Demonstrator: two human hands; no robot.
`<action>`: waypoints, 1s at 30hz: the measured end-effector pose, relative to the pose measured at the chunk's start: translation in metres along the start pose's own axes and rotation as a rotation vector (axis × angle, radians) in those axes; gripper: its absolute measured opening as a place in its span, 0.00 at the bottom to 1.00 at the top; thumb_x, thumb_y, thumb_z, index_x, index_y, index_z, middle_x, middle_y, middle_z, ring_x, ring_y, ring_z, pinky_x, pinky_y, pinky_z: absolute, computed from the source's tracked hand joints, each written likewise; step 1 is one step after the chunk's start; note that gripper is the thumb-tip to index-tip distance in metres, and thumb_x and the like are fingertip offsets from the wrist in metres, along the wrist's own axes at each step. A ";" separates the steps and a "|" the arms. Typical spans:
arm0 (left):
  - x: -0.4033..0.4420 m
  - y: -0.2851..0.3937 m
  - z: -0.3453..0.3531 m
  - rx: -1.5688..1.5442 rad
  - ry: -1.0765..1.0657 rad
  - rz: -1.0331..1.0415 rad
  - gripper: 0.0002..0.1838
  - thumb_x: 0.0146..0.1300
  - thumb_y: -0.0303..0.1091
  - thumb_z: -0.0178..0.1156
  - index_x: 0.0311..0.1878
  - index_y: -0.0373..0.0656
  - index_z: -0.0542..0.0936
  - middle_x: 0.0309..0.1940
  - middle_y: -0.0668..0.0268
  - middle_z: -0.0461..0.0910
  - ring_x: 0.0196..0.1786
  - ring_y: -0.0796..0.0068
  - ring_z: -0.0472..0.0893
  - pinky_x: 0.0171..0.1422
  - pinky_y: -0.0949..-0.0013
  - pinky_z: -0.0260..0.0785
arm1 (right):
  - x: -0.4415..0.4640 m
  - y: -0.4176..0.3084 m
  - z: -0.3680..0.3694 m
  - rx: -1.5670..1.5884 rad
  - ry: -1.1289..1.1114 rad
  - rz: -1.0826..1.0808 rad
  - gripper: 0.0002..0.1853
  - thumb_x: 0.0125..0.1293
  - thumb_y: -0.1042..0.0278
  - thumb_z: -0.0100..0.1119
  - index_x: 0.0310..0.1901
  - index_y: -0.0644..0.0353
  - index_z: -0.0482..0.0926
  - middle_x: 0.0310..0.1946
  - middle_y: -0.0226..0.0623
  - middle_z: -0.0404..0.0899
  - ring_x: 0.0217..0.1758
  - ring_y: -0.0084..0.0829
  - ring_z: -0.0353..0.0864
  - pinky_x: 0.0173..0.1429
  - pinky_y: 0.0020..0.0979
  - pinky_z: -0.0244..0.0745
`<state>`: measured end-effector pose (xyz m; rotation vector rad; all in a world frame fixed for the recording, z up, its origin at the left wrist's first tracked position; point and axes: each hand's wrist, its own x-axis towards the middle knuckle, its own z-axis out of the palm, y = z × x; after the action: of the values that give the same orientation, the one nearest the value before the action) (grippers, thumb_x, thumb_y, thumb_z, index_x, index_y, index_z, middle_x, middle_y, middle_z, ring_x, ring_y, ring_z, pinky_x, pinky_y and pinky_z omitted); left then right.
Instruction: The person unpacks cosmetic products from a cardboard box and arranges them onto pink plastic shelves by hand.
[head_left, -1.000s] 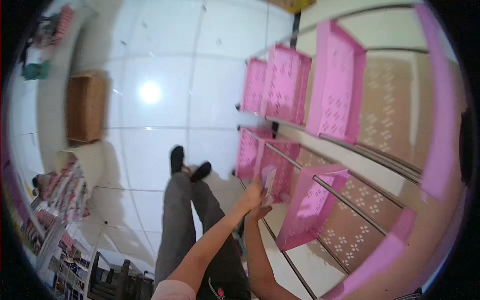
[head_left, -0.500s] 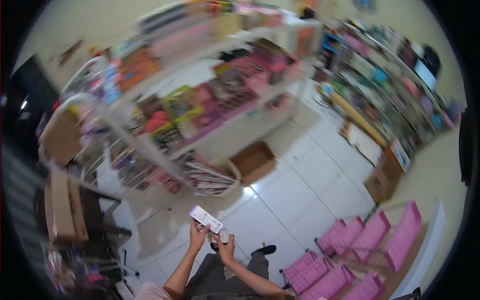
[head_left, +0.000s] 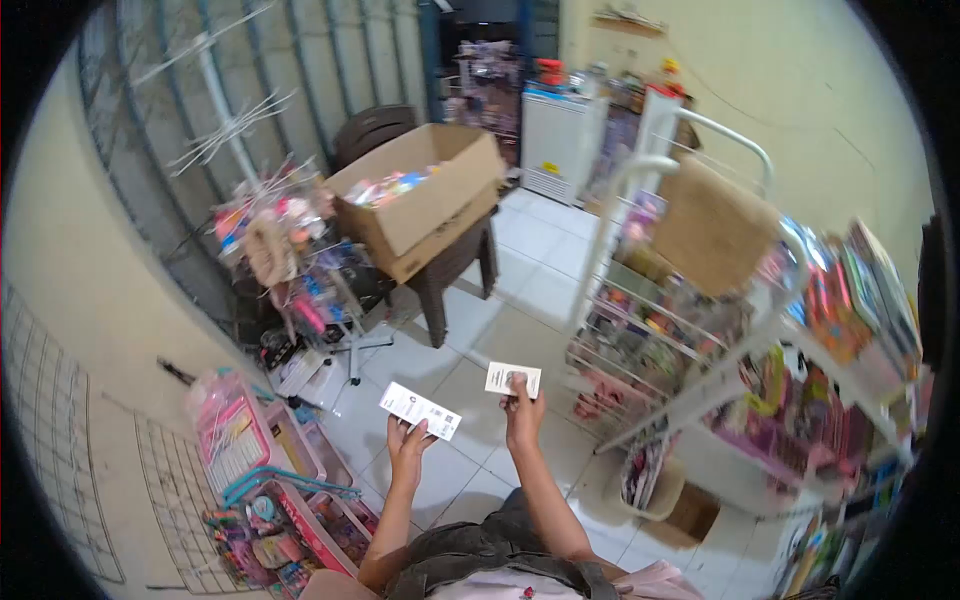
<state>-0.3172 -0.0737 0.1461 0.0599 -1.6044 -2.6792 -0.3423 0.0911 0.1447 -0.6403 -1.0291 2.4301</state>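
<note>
My left hand [head_left: 408, 447] is closed on a long white box [head_left: 421, 410] with small print and a square code, held low in the middle of the view. To its right, my right hand [head_left: 522, 412] pinches a small cream card [head_left: 513, 380] with a dark picture, its thumb over the lower part. The box and the card are apart, both above the white tiled floor [head_left: 445, 380].
An open cardboard box [head_left: 430, 210] of colourful goods rests on a dark chair [head_left: 432, 300]. White racks [head_left: 640, 330] of goods stand right. Pink baskets [head_left: 235, 435] lie lower left, near wire grids [head_left: 180, 480]. A bin [head_left: 668, 490] stands lower right.
The view has swung from the pink shelves round to the chair and box. My hands, earlier close together, are now apart, with the box in the left and the card in the right.
</note>
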 end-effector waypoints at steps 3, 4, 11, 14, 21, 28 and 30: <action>0.025 0.000 -0.028 -0.082 0.205 0.040 0.22 0.51 0.27 0.52 0.49 0.41 0.58 0.40 0.60 0.67 0.40 0.69 0.72 0.38 0.65 0.70 | 0.042 0.006 0.049 -0.022 -0.128 0.044 0.14 0.51 0.65 0.55 0.35 0.60 0.62 0.25 0.33 0.69 0.21 0.21 0.66 0.24 0.21 0.62; 0.030 -0.017 -0.030 -0.102 0.223 0.044 0.20 0.51 0.27 0.52 0.48 0.42 0.59 0.39 0.61 0.67 0.39 0.70 0.72 0.38 0.65 0.70 | 0.058 0.006 0.046 -0.023 -0.166 0.035 0.14 0.51 0.65 0.55 0.34 0.59 0.62 0.25 0.33 0.69 0.21 0.20 0.66 0.25 0.20 0.62; 0.144 -0.022 -0.055 -0.131 0.414 0.083 0.19 0.51 0.28 0.52 0.46 0.40 0.60 0.37 0.60 0.68 0.37 0.68 0.72 0.38 0.64 0.70 | 0.173 0.057 0.146 -0.074 -0.282 0.120 0.14 0.52 0.66 0.53 0.38 0.59 0.63 0.28 0.33 0.70 0.23 0.22 0.67 0.27 0.22 0.64; 0.208 -0.022 -0.054 -0.098 0.401 -0.053 0.21 0.51 0.27 0.50 0.49 0.38 0.56 0.37 0.57 0.67 0.38 0.68 0.72 0.39 0.65 0.69 | 0.232 0.074 0.192 -0.129 -0.292 0.135 0.14 0.52 0.67 0.53 0.38 0.59 0.62 0.28 0.34 0.70 0.24 0.22 0.68 0.26 0.23 0.64; 0.372 -0.001 -0.031 0.102 0.318 0.022 0.25 0.55 0.30 0.48 0.55 0.39 0.54 0.46 0.61 0.65 0.47 0.70 0.68 0.47 0.67 0.63 | 0.359 0.101 0.307 -0.385 -0.460 -0.141 0.19 0.49 0.64 0.56 0.39 0.63 0.62 0.29 0.36 0.70 0.24 0.23 0.70 0.25 0.23 0.67; 0.565 0.049 -0.002 0.871 0.253 0.507 0.19 0.57 0.31 0.42 0.52 0.36 0.62 0.43 0.49 0.67 0.47 0.56 0.67 0.49 0.65 0.57 | 0.464 0.160 0.398 -0.892 -0.568 -0.514 0.24 0.46 0.60 0.58 0.40 0.67 0.61 0.24 0.45 0.73 0.20 0.32 0.73 0.24 0.29 0.68; 0.620 0.060 -0.001 1.103 0.279 0.518 0.18 0.55 0.28 0.41 0.51 0.38 0.63 0.37 0.46 0.68 0.41 0.49 0.67 0.44 0.58 0.59 | 0.479 0.180 0.413 -1.012 -0.576 -0.638 0.23 0.47 0.61 0.56 0.41 0.66 0.61 0.24 0.51 0.72 0.23 0.40 0.74 0.27 0.34 0.67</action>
<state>-0.9368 -0.1245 0.1842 0.0200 -2.3223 -1.1456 -0.9944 0.0083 0.1480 0.1733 -2.2904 1.4230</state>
